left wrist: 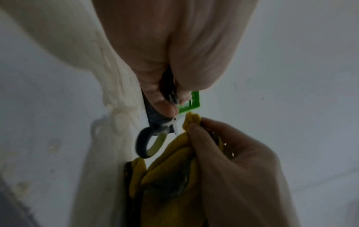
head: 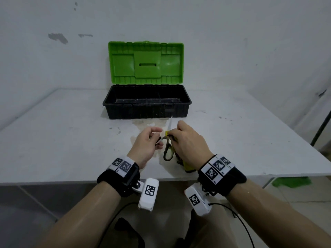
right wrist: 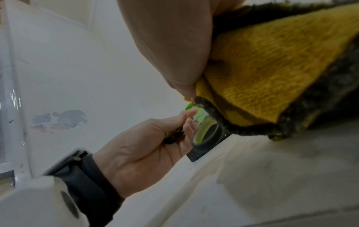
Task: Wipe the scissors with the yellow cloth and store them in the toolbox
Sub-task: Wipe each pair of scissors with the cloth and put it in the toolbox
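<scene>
The scissors (head: 168,145) are held above the white table (head: 71,140), blades pointing toward the toolbox. My left hand (head: 157,138) grips one dark handle, while the other grey-and-green loop (left wrist: 139,141) hangs free. My right hand (head: 172,135) pinches a fold of the yellow cloth (head: 187,166) around the blades near the pivot. The rest of the cloth (right wrist: 262,76) hangs under that palm. The blade tip sticks out beyond the cloth. Behind the hands stands the toolbox (head: 146,108), a black tub with its green lid (head: 146,61) raised.
The toolbox stands against the white wall at the back of the table. A stained patch marks the table in front of it. The table's near edge (head: 71,181) is just under my wrists. A green thing (head: 290,181) lies on the floor at right.
</scene>
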The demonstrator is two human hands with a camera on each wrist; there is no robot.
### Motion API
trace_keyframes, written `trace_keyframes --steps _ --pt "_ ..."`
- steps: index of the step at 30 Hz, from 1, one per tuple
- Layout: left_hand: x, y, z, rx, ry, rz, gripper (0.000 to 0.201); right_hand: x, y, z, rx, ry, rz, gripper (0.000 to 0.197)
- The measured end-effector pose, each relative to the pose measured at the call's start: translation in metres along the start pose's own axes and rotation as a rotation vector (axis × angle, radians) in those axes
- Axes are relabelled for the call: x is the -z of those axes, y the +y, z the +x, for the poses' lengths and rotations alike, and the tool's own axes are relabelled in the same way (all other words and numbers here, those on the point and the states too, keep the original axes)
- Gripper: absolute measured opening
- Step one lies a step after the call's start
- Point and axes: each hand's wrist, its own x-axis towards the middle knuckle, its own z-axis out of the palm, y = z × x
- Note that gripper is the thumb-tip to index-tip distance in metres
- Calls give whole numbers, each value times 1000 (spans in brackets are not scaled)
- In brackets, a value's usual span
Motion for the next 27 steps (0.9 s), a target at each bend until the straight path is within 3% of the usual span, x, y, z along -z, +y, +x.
trace_keyframes --steps 8,13,18,23,27 --pt "-4 -6 0 -59 42 117 14 -9 -7 -7 101 -60 -11 20" --pt "-8 -4 -2 -112 36 143 14 -4 -6 -2 49 22 -34 17" --pt "-7 -2 2 -192 100 208 8 -6 -13 -8 140 -44 -3 17" --pt "-12 4 1 -223 88 195 11 0 1 3 3 117 24 15" --pt "-17 5 5 -229 138 188 6 -8 -5 -7 110 41 60 14"
